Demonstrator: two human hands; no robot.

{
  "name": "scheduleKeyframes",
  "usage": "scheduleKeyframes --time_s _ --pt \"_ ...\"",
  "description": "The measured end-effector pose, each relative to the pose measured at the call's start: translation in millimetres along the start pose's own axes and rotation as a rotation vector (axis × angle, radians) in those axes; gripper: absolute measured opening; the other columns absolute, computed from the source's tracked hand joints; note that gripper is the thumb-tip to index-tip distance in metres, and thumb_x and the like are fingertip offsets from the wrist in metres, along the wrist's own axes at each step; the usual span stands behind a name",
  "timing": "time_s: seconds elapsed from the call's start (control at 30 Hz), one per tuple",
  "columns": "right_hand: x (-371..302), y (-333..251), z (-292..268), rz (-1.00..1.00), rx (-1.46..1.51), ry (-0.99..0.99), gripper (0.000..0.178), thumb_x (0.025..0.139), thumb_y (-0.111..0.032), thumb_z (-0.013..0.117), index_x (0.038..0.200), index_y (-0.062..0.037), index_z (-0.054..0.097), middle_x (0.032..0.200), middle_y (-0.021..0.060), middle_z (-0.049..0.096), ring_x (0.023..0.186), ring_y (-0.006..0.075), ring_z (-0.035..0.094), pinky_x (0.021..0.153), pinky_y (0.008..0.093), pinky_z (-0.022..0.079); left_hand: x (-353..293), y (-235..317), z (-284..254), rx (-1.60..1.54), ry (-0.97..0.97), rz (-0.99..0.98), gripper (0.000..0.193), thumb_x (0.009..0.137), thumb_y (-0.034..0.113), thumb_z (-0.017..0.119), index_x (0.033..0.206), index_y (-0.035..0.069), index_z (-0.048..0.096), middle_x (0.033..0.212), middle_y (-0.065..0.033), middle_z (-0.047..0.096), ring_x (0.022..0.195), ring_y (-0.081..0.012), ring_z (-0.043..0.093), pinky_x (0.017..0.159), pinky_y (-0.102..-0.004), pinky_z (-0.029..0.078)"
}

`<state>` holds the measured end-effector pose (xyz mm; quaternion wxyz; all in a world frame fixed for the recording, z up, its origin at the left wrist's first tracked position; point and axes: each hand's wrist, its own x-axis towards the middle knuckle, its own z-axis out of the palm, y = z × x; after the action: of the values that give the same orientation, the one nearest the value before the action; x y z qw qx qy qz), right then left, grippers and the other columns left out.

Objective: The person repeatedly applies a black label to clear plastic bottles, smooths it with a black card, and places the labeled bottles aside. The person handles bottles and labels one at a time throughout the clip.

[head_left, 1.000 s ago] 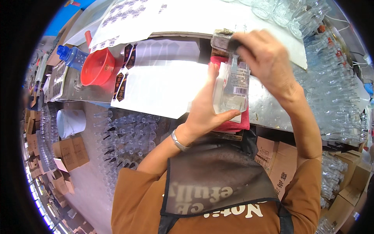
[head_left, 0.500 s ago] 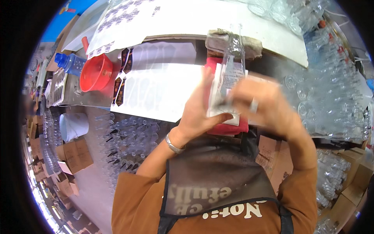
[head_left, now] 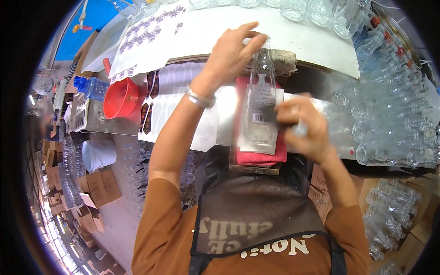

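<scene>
The clear glass bottle [head_left: 261, 101] lies on a white pad [head_left: 250, 147] over red cloth [head_left: 261, 158]; the left hand [head_left: 230, 54] has fingers partly spread at its mouth, grip unclear, while the right hand [head_left: 306, 127] blurs beside it, fingers curled, contents indistinguishable; likely stiff, slippery, breakable, best steadied by the neck

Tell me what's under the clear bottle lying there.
A white pad lies under the bottle, on a red cloth. The cloth's middle is hidden by the pad, so I can't see it.
</scene>
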<state>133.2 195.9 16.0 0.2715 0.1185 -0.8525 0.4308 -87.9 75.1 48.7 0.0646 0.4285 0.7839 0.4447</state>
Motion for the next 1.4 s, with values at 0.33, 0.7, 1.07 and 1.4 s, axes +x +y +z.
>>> scheduleKeyframes --time_s 0.33,0.7,1.07,1.4 --pt "36 -20 4 -0.182 -0.383 0.073 0.031 0.072 0.005 0.072 0.101 -0.0071 0.070 0.100 0.0087 0.069 0.090 0.0284 0.065 0.074 0.0363 0.054 21 14 -1 0.074 -0.225 -0.135 0.057 0.090 0.037 0.071 0.127 -0.006 0.063 0.111 -0.0204 0.072 0.103 -0.0236 0.069 0.091 -0.0322 0.054" --pt "8 -96 14 0.212 0.406 0.157 0.025 0.086 -0.014 0.067 0.101 0.0052 0.063 0.089 0.0124 0.063 0.080 0.0200 0.053 0.074 0.0310 0.044 -178 76 -106 -0.701 0.319 -0.124 0.040 0.090 -0.001 0.071 0.128 -0.004 0.059 0.106 -0.0126 0.072 0.100 -0.0160 0.070 0.085 -0.0281 0.057" --pt "33 -36 46 0.356 0.566 0.110 0.024 0.095 -0.002 0.059 0.116 0.0081 0.062 0.112 0.0133 0.066 0.103 0.0182 0.063 0.097 0.0335 0.048 -420 -57 -123 -0.076 0.931 -0.763 0.032 0.090 -0.003 0.070 0.121 0.000 0.063 0.119 -0.0091 0.071 0.107 -0.0131 0.065 0.094 -0.0276 0.053" --pt "41 -55 67 0.379 0.243 0.018 0.023 0.096 -0.003 0.060 0.115 0.0084 0.063 0.109 0.0104 0.066 0.099 0.0157 0.061 0.095 0.0306 0.047 -598 -250 47 0.275 0.650 -1.303 0.038 0.080 0.018 0.077 0.115 0.009 0.066 0.099 -0.0147 0.072 0.088 -0.0312 0.069 0.080 -0.0392 0.052"
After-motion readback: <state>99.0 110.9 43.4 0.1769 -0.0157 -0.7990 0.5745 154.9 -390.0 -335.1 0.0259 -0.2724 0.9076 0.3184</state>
